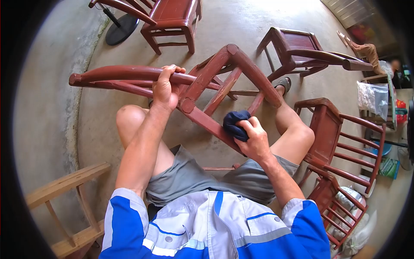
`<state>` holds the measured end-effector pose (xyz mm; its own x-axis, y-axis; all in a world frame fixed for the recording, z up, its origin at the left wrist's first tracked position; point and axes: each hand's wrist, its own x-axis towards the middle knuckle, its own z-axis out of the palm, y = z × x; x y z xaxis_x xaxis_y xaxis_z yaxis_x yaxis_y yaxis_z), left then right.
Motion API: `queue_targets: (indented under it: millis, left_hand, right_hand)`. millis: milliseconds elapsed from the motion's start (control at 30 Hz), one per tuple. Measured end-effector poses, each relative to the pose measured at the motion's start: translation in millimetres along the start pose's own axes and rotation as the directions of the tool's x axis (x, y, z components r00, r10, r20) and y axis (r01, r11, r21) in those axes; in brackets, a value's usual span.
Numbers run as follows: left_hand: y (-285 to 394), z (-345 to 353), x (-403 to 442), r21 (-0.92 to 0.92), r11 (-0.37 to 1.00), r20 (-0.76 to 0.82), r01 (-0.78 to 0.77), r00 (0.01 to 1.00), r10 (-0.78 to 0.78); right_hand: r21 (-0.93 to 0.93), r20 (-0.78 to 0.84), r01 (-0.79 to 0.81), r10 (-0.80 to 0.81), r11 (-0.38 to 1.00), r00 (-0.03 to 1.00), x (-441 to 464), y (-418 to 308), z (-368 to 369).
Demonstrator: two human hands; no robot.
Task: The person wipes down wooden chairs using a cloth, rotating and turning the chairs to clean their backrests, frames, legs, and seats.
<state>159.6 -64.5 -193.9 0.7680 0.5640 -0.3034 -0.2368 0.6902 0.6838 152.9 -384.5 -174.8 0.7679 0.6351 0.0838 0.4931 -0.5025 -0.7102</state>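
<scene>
The item under inspection is a red-brown wooden chair (pixel 209 77), tipped over and positioned in front of the seated person, between the knees. Its coating is glossy along the long rounded rail (pixel 125 74), where light reflects in a streak; scuffs and paler worn patches show at the round post end (pixel 187 105) and along the adjoining members. The left hand (pixel 166 88) is clamped on that rail, fingers wrapped over it near the frame's corner. The right hand (pixel 254 136) is closed on a bunched dark navy cloth (pixel 236 125), which rests against the lower bar of the same chair. Four further chairs of similar colour stand around the tipped chair: one beyond it to the left (pixel 172 19), one beyond it to the right (pixel 297 43), and two, side by side, to its right (pixel 321 129) (pixel 323 194). A bare timber frame (pixel 69 183) with crossbars lies to its near left; a black round base (pixel 122 30) sits beyond its rail. Far to its right are a clear plastic bag (pixel 379 101) and a green packet (pixel 389 167), whose markings are too small to read.
</scene>
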Motion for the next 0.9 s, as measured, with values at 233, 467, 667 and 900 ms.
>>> queue_targets:
  millis: [233,467,667,900]
  left_hand:
    - [-1,-1,3,0.018,0.999,0.017,-0.029,0.999,0.029]
    - [-3,-1,4,-0.020,1.000,-0.040,-0.022,0.999,0.021]
    - [1,-17,20,-0.081,0.996,-0.078,0.045,0.996,-0.051]
    - [9,-3,17,-0.198,0.979,-0.077,0.048,0.995,-0.064]
  right_hand:
    - [-0.045,-0.170,0.243,-0.247,0.969,0.954,64,-68,54]
    - [-0.063,-0.194,0.254,-0.261,0.965,0.945,34,-86,60]
    - [-0.243,0.009,-0.011,0.014,0.970,1.000,-62,-25,16]
    - [-0.282,0.042,-0.311,0.335,0.908,0.941,-81,3,-7]
